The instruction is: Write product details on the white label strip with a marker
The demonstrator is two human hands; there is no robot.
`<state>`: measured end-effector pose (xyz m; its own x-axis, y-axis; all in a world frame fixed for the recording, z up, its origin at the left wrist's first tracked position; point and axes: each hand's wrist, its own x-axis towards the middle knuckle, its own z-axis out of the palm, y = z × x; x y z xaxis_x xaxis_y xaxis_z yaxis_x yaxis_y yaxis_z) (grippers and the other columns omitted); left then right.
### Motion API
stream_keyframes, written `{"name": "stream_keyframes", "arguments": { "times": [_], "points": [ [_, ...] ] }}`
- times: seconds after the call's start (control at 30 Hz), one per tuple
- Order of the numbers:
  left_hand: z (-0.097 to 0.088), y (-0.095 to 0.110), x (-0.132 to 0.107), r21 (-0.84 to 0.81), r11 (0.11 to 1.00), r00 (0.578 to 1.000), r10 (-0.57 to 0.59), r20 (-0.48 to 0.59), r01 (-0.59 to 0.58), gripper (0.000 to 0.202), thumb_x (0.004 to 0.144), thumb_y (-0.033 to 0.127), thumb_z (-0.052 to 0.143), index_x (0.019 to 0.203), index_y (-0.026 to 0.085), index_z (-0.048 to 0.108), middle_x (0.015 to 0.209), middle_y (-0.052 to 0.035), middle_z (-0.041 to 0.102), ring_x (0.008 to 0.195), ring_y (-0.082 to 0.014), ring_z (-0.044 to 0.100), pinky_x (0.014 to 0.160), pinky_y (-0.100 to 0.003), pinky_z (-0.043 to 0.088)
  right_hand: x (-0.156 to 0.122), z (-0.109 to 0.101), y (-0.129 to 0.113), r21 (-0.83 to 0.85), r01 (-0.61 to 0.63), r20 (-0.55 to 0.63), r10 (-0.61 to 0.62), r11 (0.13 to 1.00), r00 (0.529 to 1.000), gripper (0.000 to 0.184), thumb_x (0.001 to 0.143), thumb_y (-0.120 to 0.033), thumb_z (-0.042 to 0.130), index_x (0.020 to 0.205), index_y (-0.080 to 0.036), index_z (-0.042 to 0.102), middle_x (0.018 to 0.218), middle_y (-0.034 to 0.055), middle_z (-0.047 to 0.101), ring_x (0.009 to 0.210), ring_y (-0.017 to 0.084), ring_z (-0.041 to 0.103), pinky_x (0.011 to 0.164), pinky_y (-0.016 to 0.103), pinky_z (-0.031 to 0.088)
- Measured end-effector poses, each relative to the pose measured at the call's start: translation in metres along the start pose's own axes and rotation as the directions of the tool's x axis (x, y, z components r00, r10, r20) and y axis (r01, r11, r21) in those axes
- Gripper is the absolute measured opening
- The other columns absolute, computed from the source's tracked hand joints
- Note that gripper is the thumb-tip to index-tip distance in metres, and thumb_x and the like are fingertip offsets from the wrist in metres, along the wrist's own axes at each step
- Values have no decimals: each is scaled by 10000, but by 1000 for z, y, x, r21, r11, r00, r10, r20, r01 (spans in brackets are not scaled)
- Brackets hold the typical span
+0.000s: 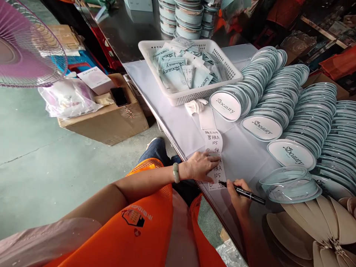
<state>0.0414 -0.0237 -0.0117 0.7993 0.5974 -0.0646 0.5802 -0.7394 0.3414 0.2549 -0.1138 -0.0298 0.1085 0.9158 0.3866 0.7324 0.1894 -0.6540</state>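
Note:
A black marker pen (250, 194) is gripped in my right hand (239, 196), its tip down at the lower end of a white paper label strip (215, 142). Handwriting in black covers the strip, with "105" legible on two of its labels. My left hand (201, 167) lies flat across the strip, fingers stretched out, and hides part of the writing. The strip's upper end runs back to a crumpled white piece (195, 106) by the basket. A pale bangle (175, 172) circles my left wrist.
A white plastic basket (178, 98) of printed "beauty" packets stands beyond the strip. Rows of oval lids (225, 105) fill the table's right side, near clear lids (290, 183) and beige petal-shaped pieces (311, 222). At left are a fan (16, 48) and a cardboard box (105, 126).

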Motion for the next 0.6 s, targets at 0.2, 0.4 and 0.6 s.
{"name": "stream_keyframes", "arguments": {
  "times": [0.2, 0.4, 0.6],
  "points": [
    [-5, 2, -1, 17, 1000, 1000, -8, 17, 7, 751, 846, 641, 667, 1432, 183, 567, 1567, -66, 475, 1202, -338, 578, 821, -370, 510, -2, 0, 3, -9, -38, -20, 38, 999, 999, 409, 826, -453, 660, 568, -221, 442, 480, -60, 468, 420, 104, 437, 457, 230, 388],
    [-1, 0, 0, 0, 1000, 1000, 8, 5, -8, 750, 845, 641, 665, 1434, 188, 561, 1566, -70, 475, 1288, -349, 525, 865, -385, 507, 0, -1, -1, 38, -89, -9, 89, 995, 996, 375, 826, -433, 667, 593, -224, 460, 487, -50, 477, 436, 110, 438, 456, 236, 386],
    [1, 0, 0, 11, 1000, 1000, 2, -1, -2, 735, 841, 632, 676, 1419, 191, 572, 1563, -65, 479, 1260, -339, 548, 863, -376, 505, 0, -1, 1, 33, -31, 48, 29, 999, 998, 393, 825, -405, 657, 569, -226, 419, 454, -63, 430, 403, 100, 392, 426, 233, 352]
  ]
}}
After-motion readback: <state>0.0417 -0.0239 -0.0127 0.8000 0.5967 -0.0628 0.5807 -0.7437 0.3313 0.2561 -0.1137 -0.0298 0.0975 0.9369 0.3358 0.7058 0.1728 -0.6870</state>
